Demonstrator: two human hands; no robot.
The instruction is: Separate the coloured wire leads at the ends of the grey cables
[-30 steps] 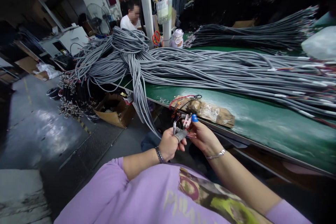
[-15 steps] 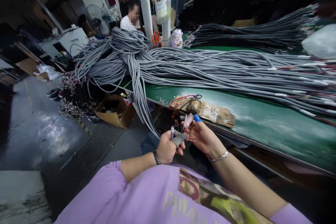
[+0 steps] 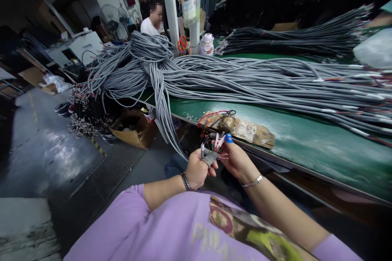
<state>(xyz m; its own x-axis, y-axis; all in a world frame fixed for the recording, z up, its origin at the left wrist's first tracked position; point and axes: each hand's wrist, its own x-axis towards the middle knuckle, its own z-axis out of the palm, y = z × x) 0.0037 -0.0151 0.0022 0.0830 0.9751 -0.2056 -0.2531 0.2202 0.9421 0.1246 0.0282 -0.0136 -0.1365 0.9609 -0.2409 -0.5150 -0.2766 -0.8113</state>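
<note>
My left hand is closed around the end of a grey cable, with a grey wrap on its thumb. Thin coloured wires fan out past that thumb, and a white-sleeved cable end stands up beside it. My right hand, a blue cover on one fingertip, is closed at a small pink V-shaped piece just above the wires. What kind of thing this piece is cannot be made out. Behind both hands, a worn wooden block with red and black leads lies on the bench edge.
Long bundles of grey cables cover the green bench, some drooping over its front edge. Darker cables lie farther back. A cardboard box stands on the floor at left. A person is beyond the bench.
The pink piece, blurred before, is now sharper and shows a V shape. My right hand has shifted slightly left and down; my left hand keeps hold of the cable.
</note>
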